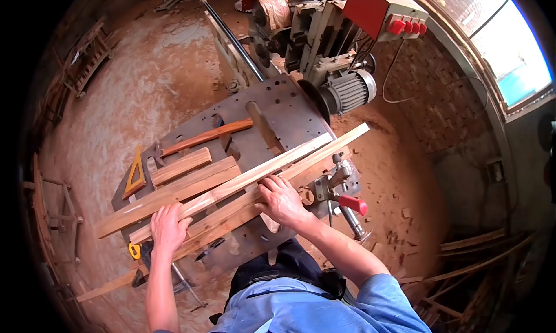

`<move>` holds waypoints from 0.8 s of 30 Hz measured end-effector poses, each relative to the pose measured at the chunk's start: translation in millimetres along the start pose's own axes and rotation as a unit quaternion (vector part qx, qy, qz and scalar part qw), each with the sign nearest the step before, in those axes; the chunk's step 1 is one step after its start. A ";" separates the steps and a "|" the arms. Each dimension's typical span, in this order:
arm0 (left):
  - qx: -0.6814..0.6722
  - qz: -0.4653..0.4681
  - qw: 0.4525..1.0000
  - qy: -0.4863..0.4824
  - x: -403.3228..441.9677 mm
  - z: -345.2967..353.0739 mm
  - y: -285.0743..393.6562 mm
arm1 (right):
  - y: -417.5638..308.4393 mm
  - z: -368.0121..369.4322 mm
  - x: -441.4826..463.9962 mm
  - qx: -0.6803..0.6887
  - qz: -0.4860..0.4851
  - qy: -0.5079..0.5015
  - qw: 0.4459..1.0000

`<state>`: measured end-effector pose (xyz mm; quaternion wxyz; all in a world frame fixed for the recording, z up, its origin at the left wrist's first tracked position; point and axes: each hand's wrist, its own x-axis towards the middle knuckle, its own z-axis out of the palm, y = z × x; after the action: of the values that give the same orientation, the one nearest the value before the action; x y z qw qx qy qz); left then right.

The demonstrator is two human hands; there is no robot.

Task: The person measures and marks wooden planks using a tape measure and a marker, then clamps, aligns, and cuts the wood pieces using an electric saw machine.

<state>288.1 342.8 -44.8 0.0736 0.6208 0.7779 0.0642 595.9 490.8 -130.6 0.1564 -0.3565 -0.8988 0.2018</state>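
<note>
A light wooden strip [231,185] lies diagonally across the metal machine table [202,137]. My left hand [168,228] is closed around the strip near its lower left end, thumb on the near side. Farther along, my right hand [282,199] bends its fingers over the wood, fingertips at the strip's near edge; its palm is over a longer wooden board [330,156] running alongside. Beyond the strip are a wider plank [168,197] and a short block [182,166]. A hammer with an orange-brown wooden handle [208,137] lies behind them.
A yellow set square [135,175] lies on the table's left edge. A clamp with a red handle [353,204] stands at the right. Behind are an electric motor [350,92] and a red switch box [382,14]. Wood scraps [405,249] litter the floor.
</note>
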 end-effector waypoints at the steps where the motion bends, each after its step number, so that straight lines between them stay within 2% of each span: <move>1: -0.004 0.003 1.000 -0.002 3.8 2.8 3.3 | -0.3 -0.9 2.5 0.001 0.010 -0.006 1.000; 4: -0.020 -0.006 0.999 -0.030 17.6 4.4 16.4 | -2.7 -3.3 2.7 0.002 0.017 0.000 1.000; 8: -0.021 0.026 0.999 -0.019 30.2 15.1 31.1 | -2.0 -3.4 0.6 -0.008 0.008 0.001 1.000; 10: -0.012 0.043 0.999 -0.002 31.7 28.8 32.6 | 2.5 4.8 -7.4 -0.009 -0.025 0.019 0.999; 11: -0.011 0.055 0.998 0.008 30.7 34.7 35.1 | 5.4 3.9 -10.7 -0.029 -0.045 -0.002 0.999; 12: -0.005 0.063 0.998 0.017 31.9 38.5 40.5 | 4.9 -4.4 -11.8 0.027 -0.046 -0.007 0.999; 14: -0.017 0.015 0.996 -0.083 37.6 40.8 52.0 | 11.3 -3.4 -14.0 0.018 -0.071 0.001 0.997; 16: -0.040 0.023 0.996 -0.075 34.7 58.3 54.7 | 9.6 -8.5 -10.6 0.026 -0.075 -0.025 0.997; 19: -0.068 -0.008 0.987 -0.148 40.4 75.8 61.7 | 5.3 -9.3 -10.1 -0.002 -0.075 -0.037 0.997; 21: -0.097 -0.014 0.986 -0.137 41.9 91.1 64.1 | 6.0 -5.6 -11.5 -0.010 -0.064 -0.040 0.997; 24: -0.119 -0.006 0.991 -0.067 39.4 99.7 70.6 | 9.0 -0.9 -12.8 0.002 -0.064 -0.032 0.997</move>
<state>366.4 397.7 -130.4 0.1997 0.6061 0.7614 0.1141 610.4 487.9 -135.9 0.1408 -0.2914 -0.9238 0.2046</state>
